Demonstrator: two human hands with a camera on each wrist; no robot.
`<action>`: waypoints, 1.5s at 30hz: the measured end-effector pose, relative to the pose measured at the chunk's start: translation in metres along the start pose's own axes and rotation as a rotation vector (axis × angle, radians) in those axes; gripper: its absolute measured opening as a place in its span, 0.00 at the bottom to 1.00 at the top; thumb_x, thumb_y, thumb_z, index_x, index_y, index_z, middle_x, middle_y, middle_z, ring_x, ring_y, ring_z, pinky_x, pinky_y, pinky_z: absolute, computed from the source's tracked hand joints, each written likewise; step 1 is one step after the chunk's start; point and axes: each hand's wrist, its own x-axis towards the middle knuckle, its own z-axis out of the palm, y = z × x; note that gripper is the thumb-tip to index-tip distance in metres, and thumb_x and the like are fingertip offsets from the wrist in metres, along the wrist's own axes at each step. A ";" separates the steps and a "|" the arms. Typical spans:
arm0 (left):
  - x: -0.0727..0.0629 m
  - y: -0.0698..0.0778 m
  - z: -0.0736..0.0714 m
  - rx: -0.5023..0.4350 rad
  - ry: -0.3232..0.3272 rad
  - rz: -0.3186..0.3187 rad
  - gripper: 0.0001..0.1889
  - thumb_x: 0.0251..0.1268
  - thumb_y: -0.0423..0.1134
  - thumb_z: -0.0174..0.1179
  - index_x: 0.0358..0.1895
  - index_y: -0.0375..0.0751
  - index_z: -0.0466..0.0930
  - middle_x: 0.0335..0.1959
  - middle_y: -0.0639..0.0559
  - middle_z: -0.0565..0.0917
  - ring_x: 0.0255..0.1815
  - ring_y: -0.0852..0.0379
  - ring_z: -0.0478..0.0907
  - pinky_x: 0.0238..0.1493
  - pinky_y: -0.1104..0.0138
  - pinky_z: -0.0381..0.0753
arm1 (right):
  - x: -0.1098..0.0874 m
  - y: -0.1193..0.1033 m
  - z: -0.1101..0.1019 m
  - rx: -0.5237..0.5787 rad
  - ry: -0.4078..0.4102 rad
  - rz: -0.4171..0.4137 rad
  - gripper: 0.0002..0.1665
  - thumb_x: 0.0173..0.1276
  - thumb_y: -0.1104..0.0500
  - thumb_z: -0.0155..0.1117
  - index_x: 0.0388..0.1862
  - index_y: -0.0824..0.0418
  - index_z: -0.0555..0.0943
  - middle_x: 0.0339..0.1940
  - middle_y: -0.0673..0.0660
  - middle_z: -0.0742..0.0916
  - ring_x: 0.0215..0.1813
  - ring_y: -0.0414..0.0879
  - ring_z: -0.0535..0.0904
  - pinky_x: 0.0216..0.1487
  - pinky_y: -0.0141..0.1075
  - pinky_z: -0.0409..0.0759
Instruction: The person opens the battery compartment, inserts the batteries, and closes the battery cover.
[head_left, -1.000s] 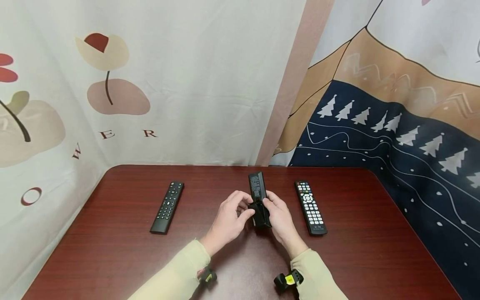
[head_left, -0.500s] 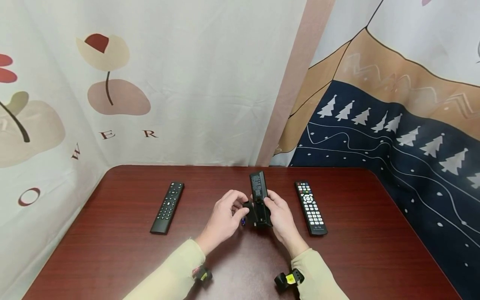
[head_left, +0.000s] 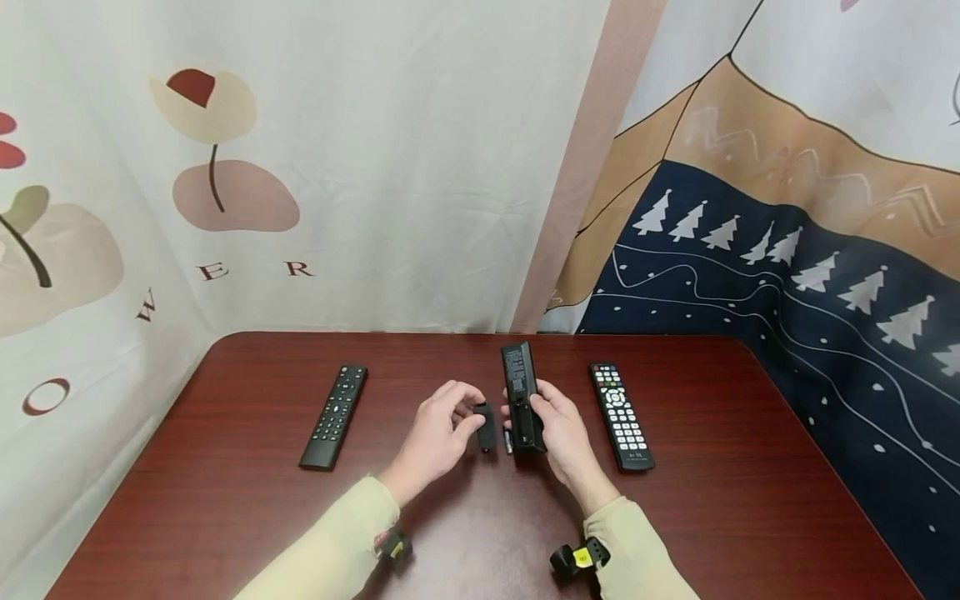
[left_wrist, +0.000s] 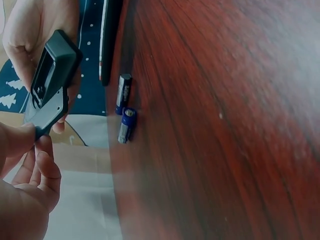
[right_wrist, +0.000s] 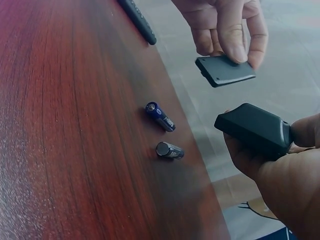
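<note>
The opened remote sits above the table, the right hand wrapped closely round it; best kept steady. The left hand pinches the cover just beside it, ideally lifted clear of the batteries below.

passing room between left remote and hands, batteries in the way below
</note>
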 end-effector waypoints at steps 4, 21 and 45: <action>0.000 -0.003 -0.002 0.013 -0.007 -0.021 0.12 0.61 0.23 0.69 0.44 0.40 0.82 0.42 0.51 0.83 0.39 0.55 0.83 0.40 0.67 0.84 | 0.000 0.000 -0.001 0.008 0.000 0.004 0.24 0.85 0.63 0.37 0.73 0.67 0.69 0.66 0.75 0.78 0.58 0.60 0.84 0.59 0.52 0.84; 0.002 -0.016 -0.007 0.063 -0.060 -0.086 0.11 0.60 0.23 0.69 0.41 0.39 0.82 0.38 0.52 0.82 0.37 0.57 0.82 0.41 0.66 0.84 | 0.000 0.000 -0.003 0.014 -0.002 0.000 0.25 0.85 0.62 0.37 0.74 0.67 0.68 0.66 0.75 0.78 0.57 0.59 0.84 0.59 0.51 0.84; 0.002 -0.030 -0.010 0.170 -0.154 -0.207 0.10 0.64 0.24 0.67 0.42 0.42 0.81 0.41 0.51 0.82 0.38 0.55 0.82 0.43 0.58 0.84 | -0.001 0.000 -0.006 0.011 0.009 0.011 0.26 0.85 0.62 0.36 0.75 0.67 0.66 0.67 0.75 0.77 0.56 0.58 0.85 0.59 0.51 0.84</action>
